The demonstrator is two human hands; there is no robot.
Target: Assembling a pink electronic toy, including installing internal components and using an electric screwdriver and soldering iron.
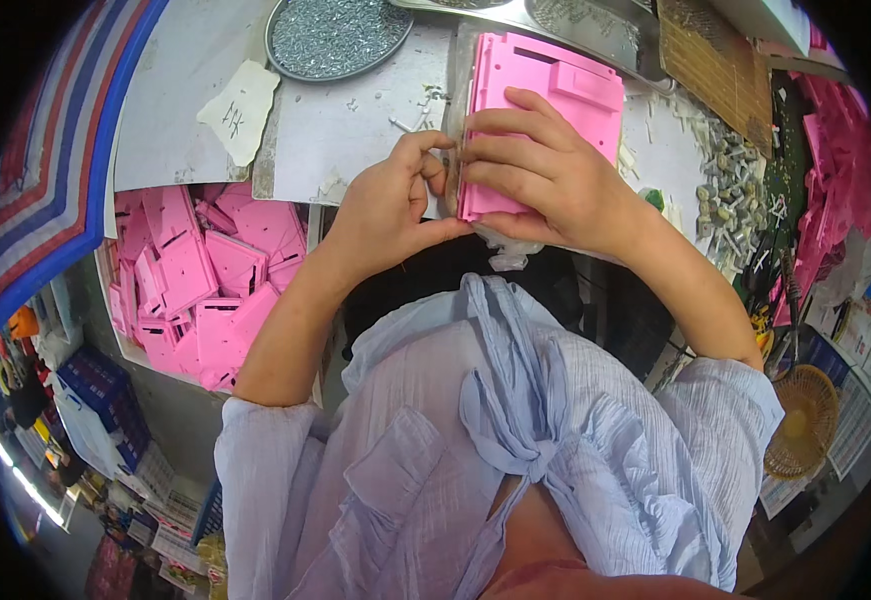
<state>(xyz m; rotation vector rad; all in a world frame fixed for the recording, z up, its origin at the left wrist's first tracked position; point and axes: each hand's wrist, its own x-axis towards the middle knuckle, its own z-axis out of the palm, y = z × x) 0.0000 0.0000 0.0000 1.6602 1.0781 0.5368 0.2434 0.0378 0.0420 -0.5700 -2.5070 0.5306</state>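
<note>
A pink plastic casing (587, 100), flat and boxy with a dark slot near its far edge, stands tilted at the front edge of the worktable. My right hand (560, 175) lies over its face, fingers wrapped across to the left side and thumb at the lower edge. My left hand (385, 205) is at the casing's left edge, with the fingers curled, the index fingertip against that edge and the thumb at the lower left corner. A greyish strip runs along this edge; what it is I cannot tell. Crumpled clear plastic (507, 250) hangs just below the casing.
An open box of similar pink casings (200, 280) sits at left below the table. Farther back are a round tray of small screws (338, 38) and a metal tray (595, 30). A pile of metal parts (733, 195) lies at right, near a wicker basket (801, 420).
</note>
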